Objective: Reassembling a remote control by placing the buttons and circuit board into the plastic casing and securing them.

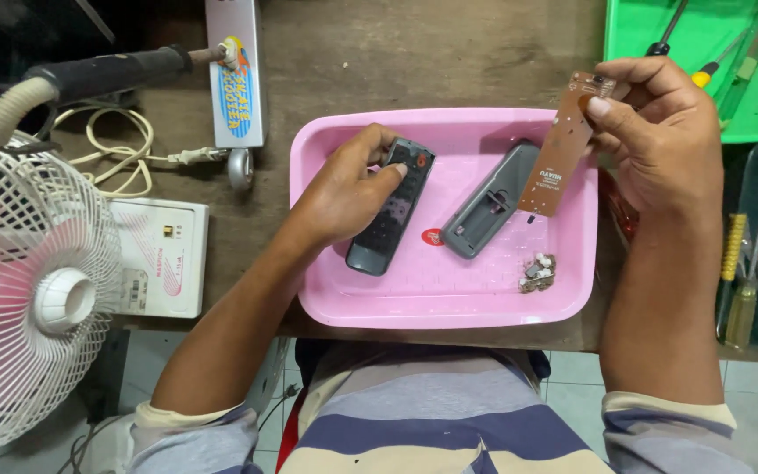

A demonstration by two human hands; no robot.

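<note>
Circuit board (563, 149): a narrow brown strip, printed with pale markings and dotted with small solder points, is held raised above the pink tray (449, 303). It is pinched at its upper end between the thumb and fingertips of the right hand (655, 132), which are closed firmly on it. Its long axis is tilted: the gripped end points up and away toward the green tray (651, 35), and the free end hangs down toward the person, just below and left of the fingers.

Directly beneath the board's free end, a grey remote shell (491, 200) is seen lying open side up in the pink tray, its long axis on nearly the same slant as the board.

The left hand (348, 189) is laid on a dark remote front cover (392, 209) in the left part of the tray. The fingers are curled loosely round its upper end, with the thumb pressed on its face; the cover is touched and steadied, and whether it is lifted cannot be told. Its long axis also runs on a slant, upper end to the right.

A small heap of metal contacts (538, 271) lies in the tray, below the right fingers. The tray rests on a wooden counter (396, 53).
</note>
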